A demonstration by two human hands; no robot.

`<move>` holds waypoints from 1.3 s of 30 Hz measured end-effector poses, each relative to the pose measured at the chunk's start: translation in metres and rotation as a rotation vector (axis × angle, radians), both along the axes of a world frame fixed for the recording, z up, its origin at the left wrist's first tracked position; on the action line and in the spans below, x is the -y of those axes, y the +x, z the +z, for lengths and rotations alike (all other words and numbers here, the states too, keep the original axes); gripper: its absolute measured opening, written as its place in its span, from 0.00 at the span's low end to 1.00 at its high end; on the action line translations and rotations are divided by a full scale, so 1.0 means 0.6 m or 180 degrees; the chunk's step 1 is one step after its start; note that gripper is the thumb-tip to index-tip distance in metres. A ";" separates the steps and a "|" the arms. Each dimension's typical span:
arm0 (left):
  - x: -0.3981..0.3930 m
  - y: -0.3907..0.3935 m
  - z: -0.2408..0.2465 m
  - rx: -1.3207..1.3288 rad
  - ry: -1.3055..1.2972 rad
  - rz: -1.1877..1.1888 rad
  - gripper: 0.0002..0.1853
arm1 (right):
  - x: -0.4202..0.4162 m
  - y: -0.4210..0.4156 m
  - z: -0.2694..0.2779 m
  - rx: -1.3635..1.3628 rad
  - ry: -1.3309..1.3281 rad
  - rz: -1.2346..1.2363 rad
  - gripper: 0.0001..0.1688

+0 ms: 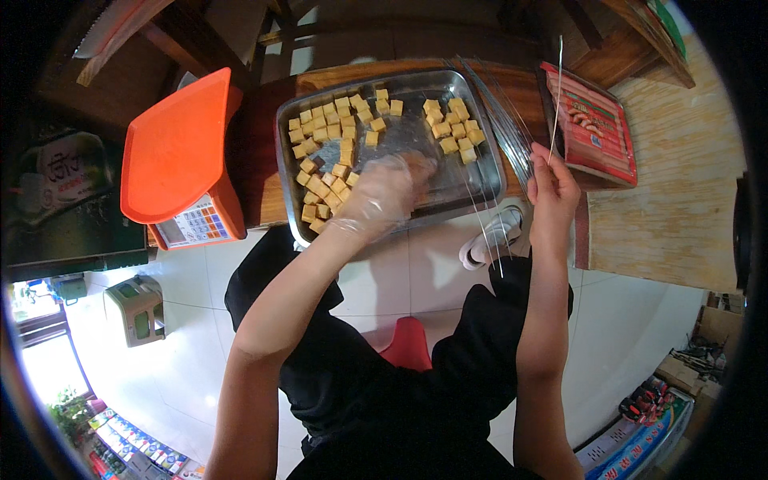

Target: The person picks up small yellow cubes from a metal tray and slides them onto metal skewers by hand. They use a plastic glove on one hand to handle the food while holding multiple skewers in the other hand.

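Note:
My left hand (387,189), in a clear plastic glove, reaches over the middle of a rectangular metal tray (414,144). Its fingers are blurred, and whether they hold anything is hidden. Many yellow tofu-like cubes (327,120) fill the tray's left side, some partly behind the glove. A smaller group of cubes (456,129) sits at its right. Bare, my right hand (553,186) pinches one thin metal skewer (559,96) that points up and away. Just left of that hand, a bundle of skewers (501,123) lies beside the tray. A few loose skewers (485,228) stick out over the tray's near right edge.
An orange digital scale (177,156) stands left of the tray on the wooden table (264,150). A red-edged package of sausages (594,129) lies at the right. Below are a red stool (409,345) between my legs and a plastic stool (135,312) at left.

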State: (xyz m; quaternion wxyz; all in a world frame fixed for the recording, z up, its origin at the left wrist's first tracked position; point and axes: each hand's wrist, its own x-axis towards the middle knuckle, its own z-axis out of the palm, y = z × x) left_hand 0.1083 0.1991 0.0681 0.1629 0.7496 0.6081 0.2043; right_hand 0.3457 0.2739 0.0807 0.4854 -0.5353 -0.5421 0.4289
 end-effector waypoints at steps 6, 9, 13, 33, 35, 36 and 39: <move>-0.010 0.022 -0.034 -0.0481 -0.0269 -0.0334 0.13 | 0.039 -0.036 0.019 -0.0083 -0.0311 0.0094 0.17; -0.020 0.008 -0.028 -0.0005 -0.0315 -0.0098 0.11 | 0.051 -0.050 0.014 -0.0137 -0.0346 0.0305 0.18; -0.023 -0.039 0.035 0.2480 -0.0803 0.0867 0.13 | 0.073 -0.058 0.013 -0.0130 -0.0354 0.0615 0.17; 0.004 -0.120 0.079 0.6665 -0.0640 0.1777 0.19 | 0.133 -0.095 0.020 0.0733 0.0609 0.1487 0.14; 0.002 -0.117 0.080 0.6693 -0.0678 0.1834 0.20 | 0.133 -0.095 0.019 0.0754 0.0593 0.1479 0.14; 0.002 -0.115 0.081 0.6705 -0.0698 0.1865 0.20 | 0.134 -0.094 0.020 0.0780 0.0579 0.1481 0.15; 0.004 -0.104 0.094 0.6450 -0.0705 0.1792 0.21 | 0.137 -0.094 0.017 0.0817 0.0558 0.1467 0.15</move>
